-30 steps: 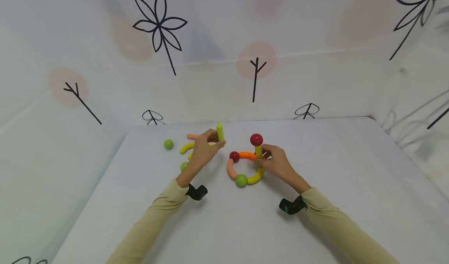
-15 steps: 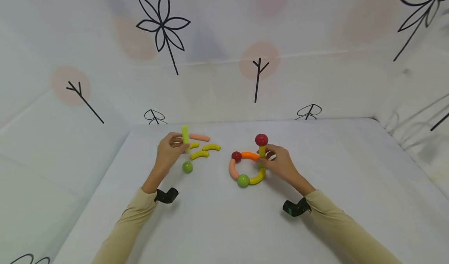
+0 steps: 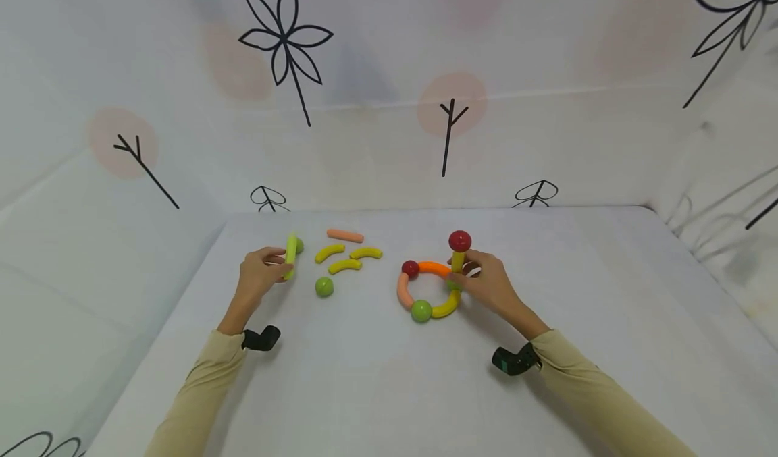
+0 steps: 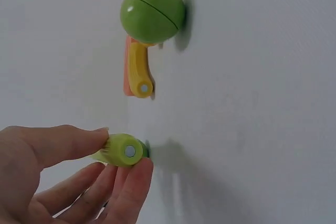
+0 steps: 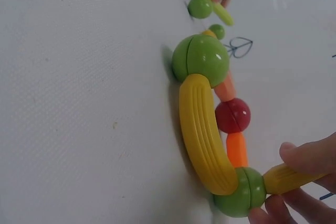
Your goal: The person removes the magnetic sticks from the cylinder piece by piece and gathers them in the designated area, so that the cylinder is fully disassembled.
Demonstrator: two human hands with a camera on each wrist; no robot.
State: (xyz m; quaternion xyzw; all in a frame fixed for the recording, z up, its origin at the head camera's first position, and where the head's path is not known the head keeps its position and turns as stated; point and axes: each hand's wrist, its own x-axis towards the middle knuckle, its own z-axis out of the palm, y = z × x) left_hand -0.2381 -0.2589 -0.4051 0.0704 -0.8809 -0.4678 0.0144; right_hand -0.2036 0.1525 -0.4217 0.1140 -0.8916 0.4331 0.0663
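Note:
In the head view my left hand [image 3: 261, 273] pinches a light green rod [image 3: 291, 258] between thumb and fingers. A green ball [image 3: 299, 246] lies just behind the rod; I cannot tell whether they touch. The rod's near end shows a round metal disc in the left wrist view. My right hand [image 3: 487, 280] holds an upright yellow rod [image 5: 286, 178] standing on a green ball [image 5: 239, 195], with a red ball [image 3: 460, 241] on top. That green ball belongs to a ring with a yellow curved rod [image 3: 446, 305], green ball [image 3: 421, 311], salmon curved rod [image 3: 404, 291], red ball [image 3: 410, 269] and orange curved rod [image 3: 434, 268].
Between the hands lie loose yellow curved rods [image 3: 345, 266], a straight salmon rod [image 3: 345, 235] and another green ball [image 3: 325, 287]. Everything rests on a white table [image 3: 389, 389], with a printed cloth wall [image 3: 365, 153] behind.
My left hand has carried the light green rod leftward from near the ring to the far-left green ball, uncovering the loose rods. The right hand keeps its hold on the upright yellow rod.

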